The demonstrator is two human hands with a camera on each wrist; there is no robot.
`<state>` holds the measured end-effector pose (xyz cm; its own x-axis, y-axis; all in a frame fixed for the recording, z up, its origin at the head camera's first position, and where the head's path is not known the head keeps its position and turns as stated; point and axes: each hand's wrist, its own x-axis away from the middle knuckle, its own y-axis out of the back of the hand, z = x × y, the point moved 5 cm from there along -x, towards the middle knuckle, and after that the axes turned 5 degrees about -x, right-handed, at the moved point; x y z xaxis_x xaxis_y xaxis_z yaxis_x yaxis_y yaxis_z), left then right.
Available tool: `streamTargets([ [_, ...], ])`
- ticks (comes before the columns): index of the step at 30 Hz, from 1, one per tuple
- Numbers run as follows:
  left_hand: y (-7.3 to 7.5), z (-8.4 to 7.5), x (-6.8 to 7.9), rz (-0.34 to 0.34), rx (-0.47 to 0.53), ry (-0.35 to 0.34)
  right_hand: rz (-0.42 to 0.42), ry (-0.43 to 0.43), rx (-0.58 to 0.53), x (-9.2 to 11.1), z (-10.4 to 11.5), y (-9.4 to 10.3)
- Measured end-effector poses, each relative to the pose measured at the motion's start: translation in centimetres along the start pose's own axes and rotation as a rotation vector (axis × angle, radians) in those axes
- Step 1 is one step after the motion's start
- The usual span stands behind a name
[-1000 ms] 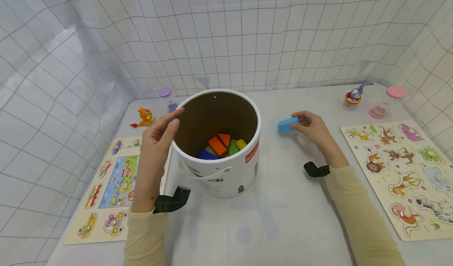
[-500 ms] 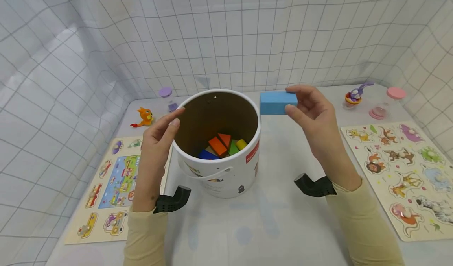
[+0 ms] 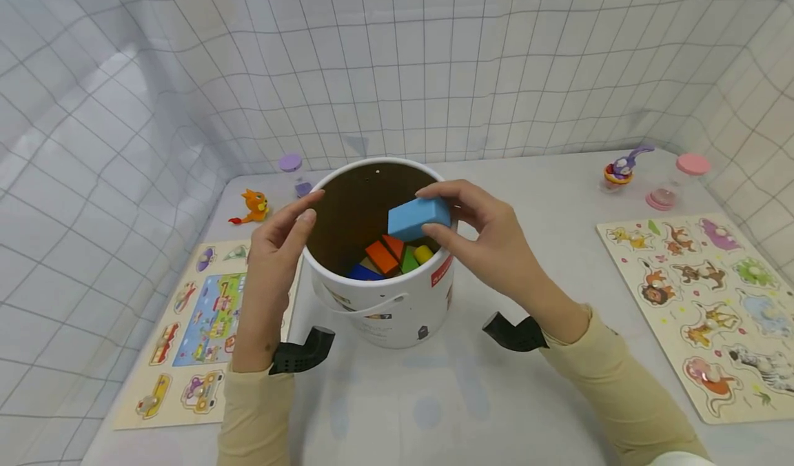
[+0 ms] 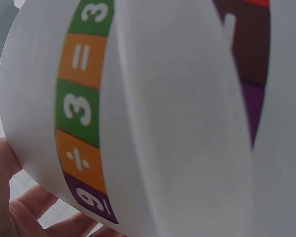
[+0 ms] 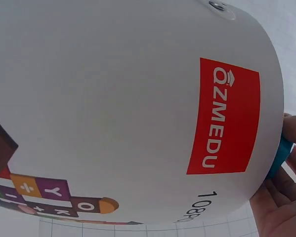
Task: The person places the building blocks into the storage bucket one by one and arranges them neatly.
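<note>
In the head view, my right hand (image 3: pixel 490 238) pinches a light blue rectangular block (image 3: pixel 412 219) between thumb and fingers. The block is over the mouth of a large white bucket (image 3: pixel 391 314), on its right side, above several coloured blocks inside: red-orange (image 3: pixel 382 257), green (image 3: pixel 409 259), yellow (image 3: pixel 423 254) and blue (image 3: pixel 364 271). In the right wrist view, the bucket hides most of the blue block (image 5: pixel 281 157). My left hand (image 3: pixel 277 252) rests at the bucket's left rim with its fingers fairly straight; the wall hides some fingertips in the left wrist view.
Wooden puzzle boards lie at left (image 3: pixel 143 383) and right (image 3: pixel 713 314). An orange toy figure (image 3: pixel 254 205) and a purple-lidded jar (image 3: pixel 291 166) stand back left. A purple toy (image 3: pixel 622 166) and a pink-lidded jar (image 3: pixel 685 173) stand back right.
My right hand has lifted the blue block off the table right of the bucket and carried it left, over the opening. My left hand has stayed in place.
</note>
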<state>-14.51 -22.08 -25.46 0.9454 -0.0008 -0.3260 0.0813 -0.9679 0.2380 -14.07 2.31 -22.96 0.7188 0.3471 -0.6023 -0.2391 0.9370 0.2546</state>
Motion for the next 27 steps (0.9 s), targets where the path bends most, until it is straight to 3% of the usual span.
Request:
streamTargets([
  [6,0.0,0.0,-0.1,-0.007,0.014,-0.005,0.033,0.089,0.145,0.2,0.4,-0.3],
  [16,0.0,0.1,0.1,0.006,0.002,0.007,0.03,0.114,0.176,0.4,0.3,-0.3],
  [21,0.0,0.1,0.1,0.006,0.001,0.017,-0.009,0.092,0.166,0.8,-0.1,0.6],
  [27,-0.1,0.0,0.0,0.01,0.007,0.012,-0.075,0.005,0.092,1.9,-1.0,2.6],
])
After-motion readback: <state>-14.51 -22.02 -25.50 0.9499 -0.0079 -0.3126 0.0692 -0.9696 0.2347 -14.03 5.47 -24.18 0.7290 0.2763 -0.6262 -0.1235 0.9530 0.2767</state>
